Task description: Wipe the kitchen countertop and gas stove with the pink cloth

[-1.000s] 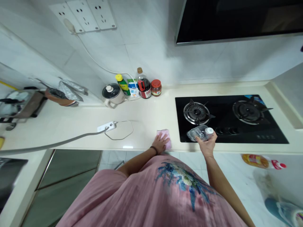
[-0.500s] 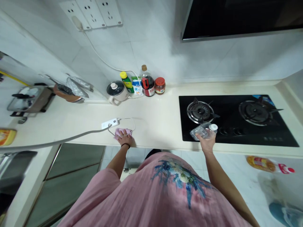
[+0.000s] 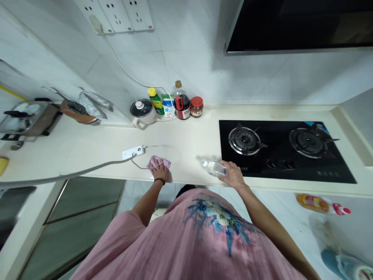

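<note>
My right hand (image 3: 232,175) grips a clear plastic bottle (image 3: 216,169) with a white cap. The bottle is tipped over, its cap pointing left above the pale counter, close to the left edge of the black gas stove (image 3: 279,167). My left hand (image 3: 159,171) lies flat with its fingers spread on a pink cloth (image 3: 166,163), pressing it to the counter near the front edge. A thin white cable (image 3: 145,168) loops across the cloth. Just left of the cloth is a white power bank-like box (image 3: 133,152).
Along the wall stand a small electric pot (image 3: 143,112), a green bottle (image 3: 156,102), a white-blue packet (image 3: 168,107), a dark sauce bottle (image 3: 182,103) and a red-lidded jar (image 3: 196,107). A grey cord (image 3: 78,174) runs left. An oil bottle (image 3: 316,203) is beyond the counter's front edge.
My right hand has moved the bottle left, off the stove to over the counter, and turned its cap leftward. The cloth under my left hand has slid slightly right.
</note>
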Demonstrator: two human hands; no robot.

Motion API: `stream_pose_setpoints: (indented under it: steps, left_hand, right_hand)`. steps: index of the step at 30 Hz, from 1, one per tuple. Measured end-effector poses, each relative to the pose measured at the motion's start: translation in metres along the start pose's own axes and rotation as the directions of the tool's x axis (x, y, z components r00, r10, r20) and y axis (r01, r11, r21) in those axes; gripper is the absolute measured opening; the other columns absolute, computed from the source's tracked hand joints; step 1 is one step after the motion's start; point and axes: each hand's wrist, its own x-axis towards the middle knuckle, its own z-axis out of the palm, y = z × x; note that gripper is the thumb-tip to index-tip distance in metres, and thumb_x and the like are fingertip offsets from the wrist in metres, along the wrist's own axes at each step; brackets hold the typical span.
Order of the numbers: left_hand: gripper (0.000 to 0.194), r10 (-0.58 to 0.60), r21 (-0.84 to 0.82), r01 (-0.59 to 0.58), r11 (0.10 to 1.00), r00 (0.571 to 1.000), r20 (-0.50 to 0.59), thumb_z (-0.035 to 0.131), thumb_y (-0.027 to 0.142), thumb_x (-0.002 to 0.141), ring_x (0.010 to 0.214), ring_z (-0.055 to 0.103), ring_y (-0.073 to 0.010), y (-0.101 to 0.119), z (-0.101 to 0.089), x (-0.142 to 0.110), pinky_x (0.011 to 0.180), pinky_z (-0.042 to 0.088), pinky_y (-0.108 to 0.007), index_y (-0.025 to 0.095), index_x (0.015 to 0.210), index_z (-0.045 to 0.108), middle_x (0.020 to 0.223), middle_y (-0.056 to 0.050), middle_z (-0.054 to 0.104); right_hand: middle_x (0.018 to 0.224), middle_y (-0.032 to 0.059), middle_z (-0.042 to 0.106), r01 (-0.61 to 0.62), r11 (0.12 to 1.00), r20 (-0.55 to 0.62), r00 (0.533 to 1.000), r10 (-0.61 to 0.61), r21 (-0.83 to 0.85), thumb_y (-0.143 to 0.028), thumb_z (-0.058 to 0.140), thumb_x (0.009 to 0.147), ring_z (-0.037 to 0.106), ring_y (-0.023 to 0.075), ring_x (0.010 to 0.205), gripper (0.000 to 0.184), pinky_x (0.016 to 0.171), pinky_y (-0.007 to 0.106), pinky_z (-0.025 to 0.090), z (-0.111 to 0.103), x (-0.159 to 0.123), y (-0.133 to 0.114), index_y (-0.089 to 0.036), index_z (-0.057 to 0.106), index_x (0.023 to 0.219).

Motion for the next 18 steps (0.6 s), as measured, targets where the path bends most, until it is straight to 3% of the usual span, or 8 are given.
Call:
stream_pose_setpoints:
  steps: [3,12,18]
  left_hand:
    - [0.073,-0.003,0.0,0.003,1.0,1.0,-0.002,0.035,0.039,0.107,0.169,0.001,-0.0446,0.0,0.0,-0.001,0.135,0.012,-0.066,0.019,0.177,0.026,0.186,-0.011,0.008]
    - [0.075,-0.016,0.002,0.016,1.0,1.0,-0.002,0.039,0.043,0.108,0.17,0.001,-0.0444,0.002,0.0,-0.002,0.135,0.011,-0.066,0.021,0.178,0.022,0.185,-0.012,0.008]
    - [0.073,-0.014,0.035,0.014,0.999,1.0,-0.008,0.032,0.04,0.109,0.169,0.001,-0.0451,0.005,-0.002,-0.004,0.135,0.01,-0.065,0.018,0.178,0.023,0.186,-0.011,0.006]
  right_hand:
    - [0.126,0.0096,0.067,-0.012,0.999,0.014,1.0,0.013,-0.037,-0.032,0.084,0.073,0.059,0.031,0.12,0.077,0.1,0.042,0.044,-0.003,0.002,-0.007,-0.028,0.061,0.146]
    - [0.123,0.0086,0.067,-0.111,0.99,-0.013,0.994,0.111,-0.081,-0.031,0.081,0.075,0.058,0.0311,0.119,0.076,0.102,0.043,0.041,-0.004,-0.009,0.008,-0.03,0.06,0.147]
    - [0.124,0.0098,0.066,-0.082,0.994,0.054,0.995,0.086,-0.078,-0.03,0.08,0.073,0.056,0.0312,0.119,0.078,0.102,0.043,0.04,-0.009,-0.005,-0.014,-0.029,0.061,0.148]
